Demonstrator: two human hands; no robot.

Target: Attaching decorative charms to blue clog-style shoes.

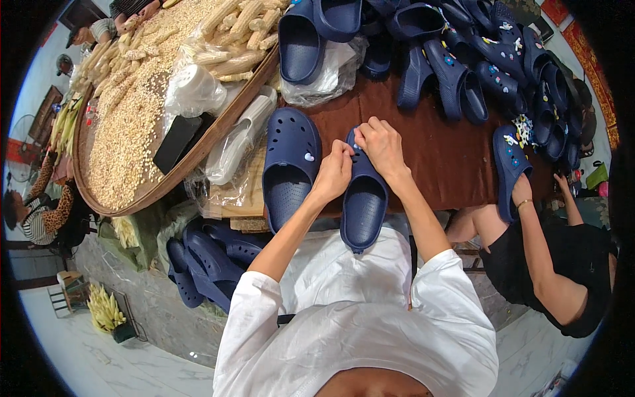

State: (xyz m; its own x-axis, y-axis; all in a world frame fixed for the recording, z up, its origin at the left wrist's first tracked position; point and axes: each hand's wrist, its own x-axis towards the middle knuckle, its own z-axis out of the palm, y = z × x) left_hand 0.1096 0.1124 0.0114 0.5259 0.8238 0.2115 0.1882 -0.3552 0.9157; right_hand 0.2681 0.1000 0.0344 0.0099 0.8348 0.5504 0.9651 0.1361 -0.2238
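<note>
Far left, a round tray held corn kernels. Next, a loose navy clog with a white charm lay toe-away, presumably kept close as a mate. Your left hand curled against the held clog, right hand closed over its toe; fingertips hidden, so what they pinched was unclear. Its heel overhung the surface toward you, likely freeing the upper for both hands. Rightward: heaped clogs, a co-worker's hand gripping another clog. No lettering was readable on the clogs.
</note>
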